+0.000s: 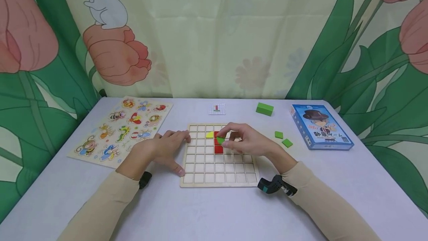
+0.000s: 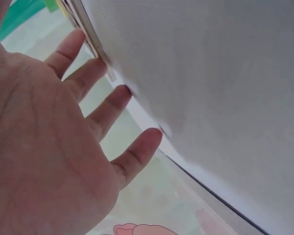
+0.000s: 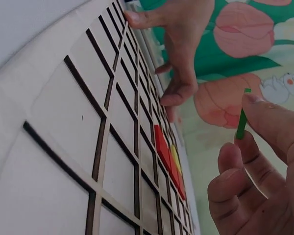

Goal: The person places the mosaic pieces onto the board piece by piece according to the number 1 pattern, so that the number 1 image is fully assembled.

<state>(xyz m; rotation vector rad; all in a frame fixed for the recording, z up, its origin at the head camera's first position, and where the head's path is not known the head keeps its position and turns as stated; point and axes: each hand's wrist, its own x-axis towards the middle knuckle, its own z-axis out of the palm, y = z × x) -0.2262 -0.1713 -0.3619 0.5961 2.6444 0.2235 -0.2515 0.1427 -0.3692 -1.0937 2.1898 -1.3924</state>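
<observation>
A wooden grid board [image 1: 219,185] lies on the table, with red tiles [image 1: 219,149] in one column and a yellow tile [image 1: 209,134] beside them near the top. My left hand [image 1: 164,150] spreads along the board's left side, thumb and fingertips at the frame; in the left wrist view its fingers [image 2: 110,112] are nearly straight. Between thumb and index finger, my right hand [image 1: 247,139] pinches a thin green tile [image 1: 220,140] over the red column. The right wrist view shows this green tile [image 3: 242,122] edge-on, raised off the board.
Two loose green tiles [image 1: 279,134] lie right of the board, near a blue game box [image 1: 321,127]. Behind stand a green block [image 1: 265,109] and a small pattern card [image 1: 217,109]. An insect picture board [image 1: 122,133] lies at the left.
</observation>
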